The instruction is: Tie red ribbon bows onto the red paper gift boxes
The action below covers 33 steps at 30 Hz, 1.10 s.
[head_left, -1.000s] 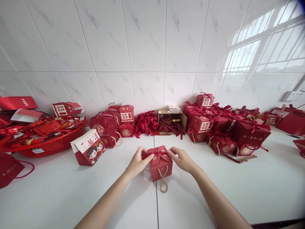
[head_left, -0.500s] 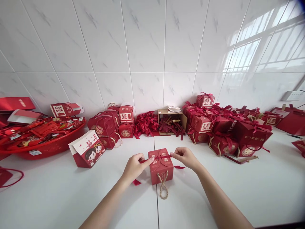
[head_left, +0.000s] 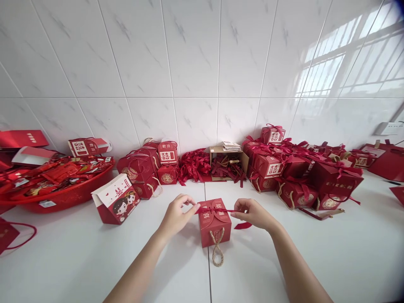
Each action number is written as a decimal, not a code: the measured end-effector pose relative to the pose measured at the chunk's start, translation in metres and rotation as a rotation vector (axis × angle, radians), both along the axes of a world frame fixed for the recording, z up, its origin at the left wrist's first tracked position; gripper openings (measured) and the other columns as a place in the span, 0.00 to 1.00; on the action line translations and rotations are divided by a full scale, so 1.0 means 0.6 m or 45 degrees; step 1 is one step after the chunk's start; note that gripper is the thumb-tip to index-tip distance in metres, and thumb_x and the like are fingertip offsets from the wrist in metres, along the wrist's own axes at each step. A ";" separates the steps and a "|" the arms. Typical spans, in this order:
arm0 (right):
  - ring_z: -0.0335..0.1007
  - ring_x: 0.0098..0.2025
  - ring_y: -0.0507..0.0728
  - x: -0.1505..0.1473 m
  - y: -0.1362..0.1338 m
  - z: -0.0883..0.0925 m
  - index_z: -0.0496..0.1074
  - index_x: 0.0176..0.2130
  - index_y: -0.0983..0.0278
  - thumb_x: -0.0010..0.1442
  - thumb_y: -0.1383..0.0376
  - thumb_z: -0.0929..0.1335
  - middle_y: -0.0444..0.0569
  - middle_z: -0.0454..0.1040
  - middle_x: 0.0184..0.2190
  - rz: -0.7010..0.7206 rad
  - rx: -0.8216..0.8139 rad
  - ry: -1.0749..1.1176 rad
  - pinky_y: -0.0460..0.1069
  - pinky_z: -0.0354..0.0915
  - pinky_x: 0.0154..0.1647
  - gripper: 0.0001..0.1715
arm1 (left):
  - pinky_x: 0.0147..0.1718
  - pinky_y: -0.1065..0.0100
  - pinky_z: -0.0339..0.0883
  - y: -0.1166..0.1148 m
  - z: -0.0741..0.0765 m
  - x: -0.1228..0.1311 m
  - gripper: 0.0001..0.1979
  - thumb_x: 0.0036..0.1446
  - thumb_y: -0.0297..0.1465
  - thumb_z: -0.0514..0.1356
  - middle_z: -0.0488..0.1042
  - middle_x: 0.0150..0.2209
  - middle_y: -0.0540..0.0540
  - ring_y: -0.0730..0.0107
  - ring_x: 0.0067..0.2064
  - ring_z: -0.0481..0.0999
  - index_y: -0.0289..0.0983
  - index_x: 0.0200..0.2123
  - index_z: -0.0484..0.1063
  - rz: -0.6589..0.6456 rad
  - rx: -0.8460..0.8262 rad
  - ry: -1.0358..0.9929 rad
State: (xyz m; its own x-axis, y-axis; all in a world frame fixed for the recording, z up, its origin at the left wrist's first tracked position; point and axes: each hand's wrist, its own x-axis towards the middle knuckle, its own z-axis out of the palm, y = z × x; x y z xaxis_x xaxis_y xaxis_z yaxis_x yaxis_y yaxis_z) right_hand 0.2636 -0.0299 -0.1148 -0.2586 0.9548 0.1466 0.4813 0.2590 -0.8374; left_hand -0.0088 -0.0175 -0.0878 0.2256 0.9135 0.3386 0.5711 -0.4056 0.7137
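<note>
A small red gift box (head_left: 214,225) with a twine loop handle (head_left: 217,251) stands on the white counter (head_left: 94,261) in front of me. A thin red ribbon (head_left: 221,209) runs taut across its top. My left hand (head_left: 176,214) pinches the ribbon's left end beside the box. My right hand (head_left: 254,213) pinches the right end, drawn out past the box's right edge, with a loose tail (head_left: 243,226) lying below it.
A pile of finished red boxes (head_left: 296,172) fills the back right. An open cardboard box of ribbons (head_left: 227,162) and loose ribbons (head_left: 194,164) sit against the tiled wall. A red basin of sweets (head_left: 53,181) and a cartoon-printed box (head_left: 116,198) are at left.
Both hands have pulled apart along the ribbon, drawing it tight across the box top. The right hand moved farther right; the ribbon tail now trails beside it.
</note>
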 end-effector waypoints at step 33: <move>0.60 0.26 0.49 -0.051 -0.008 0.037 0.73 0.31 0.65 0.53 0.50 0.68 0.44 0.68 0.24 -0.006 -0.140 0.587 0.45 0.59 0.29 0.21 | 0.25 0.68 0.51 0.029 0.034 0.091 0.11 0.58 0.34 0.49 0.69 0.18 0.51 0.71 0.20 0.65 0.39 0.25 0.65 -0.022 0.751 0.638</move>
